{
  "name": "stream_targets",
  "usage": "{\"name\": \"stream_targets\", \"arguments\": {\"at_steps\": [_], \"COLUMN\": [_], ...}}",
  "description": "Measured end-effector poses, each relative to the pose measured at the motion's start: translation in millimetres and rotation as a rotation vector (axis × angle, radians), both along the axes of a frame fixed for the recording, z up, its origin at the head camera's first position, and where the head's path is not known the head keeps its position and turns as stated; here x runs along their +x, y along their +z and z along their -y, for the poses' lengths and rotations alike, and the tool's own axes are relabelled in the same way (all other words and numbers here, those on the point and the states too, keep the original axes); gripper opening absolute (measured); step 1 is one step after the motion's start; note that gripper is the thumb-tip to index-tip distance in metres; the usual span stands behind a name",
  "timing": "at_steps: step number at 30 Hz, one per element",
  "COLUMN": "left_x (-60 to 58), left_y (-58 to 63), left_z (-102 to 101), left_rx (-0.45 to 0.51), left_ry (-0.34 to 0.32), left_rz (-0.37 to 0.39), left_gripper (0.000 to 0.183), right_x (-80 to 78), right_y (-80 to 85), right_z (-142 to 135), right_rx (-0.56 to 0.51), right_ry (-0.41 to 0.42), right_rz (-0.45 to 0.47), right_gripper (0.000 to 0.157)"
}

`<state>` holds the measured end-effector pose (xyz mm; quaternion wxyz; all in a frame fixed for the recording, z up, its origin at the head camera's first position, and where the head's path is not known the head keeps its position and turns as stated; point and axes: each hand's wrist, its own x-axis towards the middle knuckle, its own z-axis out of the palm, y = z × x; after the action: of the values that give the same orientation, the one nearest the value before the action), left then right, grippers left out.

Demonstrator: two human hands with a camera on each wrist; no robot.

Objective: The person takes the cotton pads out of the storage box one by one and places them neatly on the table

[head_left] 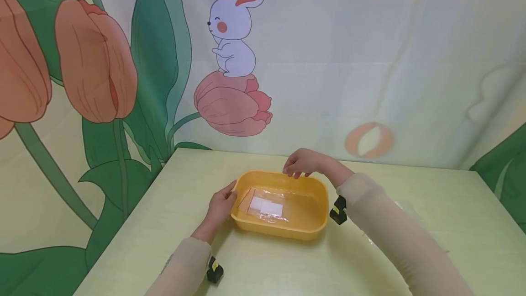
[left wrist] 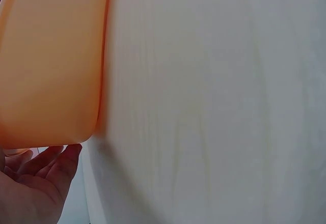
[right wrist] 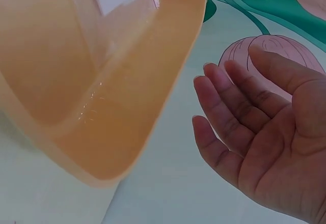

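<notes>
- Closest to me, my left sleeve (head_left: 181,264) lies low over the table (head_left: 164,214), a black wrist camera (head_left: 215,270) just beside it.
- Out past the cuff, my left hand (head_left: 220,204) has the left end of the yellow basin (head_left: 280,231): thumb at the rim, fingers against the outer wall, a narrow grip.
- That's the steadying job, as I judge it, and doing it well means pressing lightly: a firm squeeze on one end could swing or tip the basin.
- Over on the right, my other sleeve (head_left: 394,223) slants across some clear plastic (head_left: 368,239) on the table, mostly hidden, so I can't tell what it is.
- Inside the basin, here's a clear bag (head_left: 267,206) with a red line and a white patch, lying on the floor toward the left end.
- Further out, my right hand (head_left: 304,161) hangs by the far rim, fingers loosely bent and a little spread, palm bare; the right wrist view shows a gap between it and the basin.
- Good form here, I'd say: relaxed fingers, wrist high, no knocking that rim.
- And behind everything, the printed backdrop (head_left: 328,58), a white rabbit (head_left: 236,54) perched on a tulip (head_left: 230,104).
</notes>
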<state>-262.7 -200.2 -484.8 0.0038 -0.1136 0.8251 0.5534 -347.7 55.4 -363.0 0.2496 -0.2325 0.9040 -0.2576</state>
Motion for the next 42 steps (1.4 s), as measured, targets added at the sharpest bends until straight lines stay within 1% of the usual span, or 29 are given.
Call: {"name": "stream_targets", "arguments": {"at_steps": [7,15,24,31,35,42], "left_x": [-0.9,-0.3,-0.2,-0.6,-1.5,-1.5], "left_y": [-0.8,1.5,2.0,1.7,1.5,1.3], "left_z": [0.8,0.9,0.0,0.0,0.3,-0.1], "left_rx": [0.004,-0.002,-0.01,-0.008,-0.018,-0.013], "left_ry": [0.005,0.001,0.004,0.003,0.004,0.011], "left_rz": [0.009,0.005,0.014,0.017,0.01,0.024], "left_gripper": [0.049,0.049,0.048,0.048,0.048,0.048], "right_x": [-6.2,-11.2,-10.6,-11.7,-13.2,-13.7], "right_y": [-8.2,-18.1,-32.4,-39.8,-43.0,-50.9], "right_z": [9.1,16.4,22.1,25.2,27.4,30.1], "right_rx": [0.015,0.054,0.058,0.098,0.118,0.18], "right_ry": [-0.049,-0.066,-0.092,-0.118,-0.116,-0.099], "right_rz": [0.043,0.072,0.088,0.126,0.144,0.178], "right_gripper": [0.033,0.034,0.037,0.038,0.04,0.041]}}
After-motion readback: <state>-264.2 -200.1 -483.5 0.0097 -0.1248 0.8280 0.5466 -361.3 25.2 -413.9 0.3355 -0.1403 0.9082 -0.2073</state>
